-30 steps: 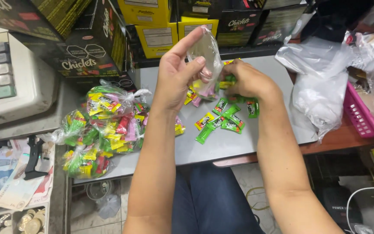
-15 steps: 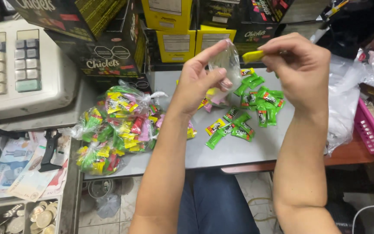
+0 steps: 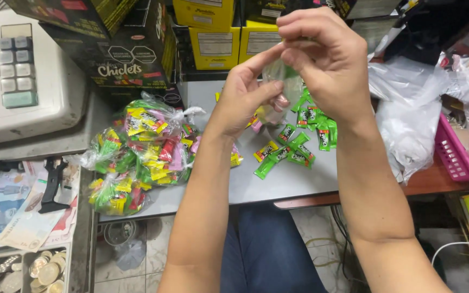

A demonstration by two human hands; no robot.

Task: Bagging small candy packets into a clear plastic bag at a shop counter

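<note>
My left hand (image 3: 242, 95) pinches the side of a small clear plastic bag (image 3: 280, 89) held up over the grey counter (image 3: 278, 184). My right hand (image 3: 321, 59) is closed at the bag's mouth, with a green candy showing at its fingertips. Below the hands several loose green and yellow wrapped candies (image 3: 291, 149) lie scattered on the counter. To the left sit tied clear bags filled with mixed colourful candies (image 3: 137, 152).
A cash register (image 3: 17, 76) stands at the far left above an open drawer with banknotes (image 3: 12, 211) and coins (image 3: 25, 274). Dark and yellow cardboard boxes (image 3: 213, 32) line the back. Loose clear plastic bags (image 3: 413, 114) and a pink basket (image 3: 454, 154) are at the right.
My right hand picked a candy off the counter, rose, and now closes over the mouth of the bag, which my left hand has kept holding up.
</note>
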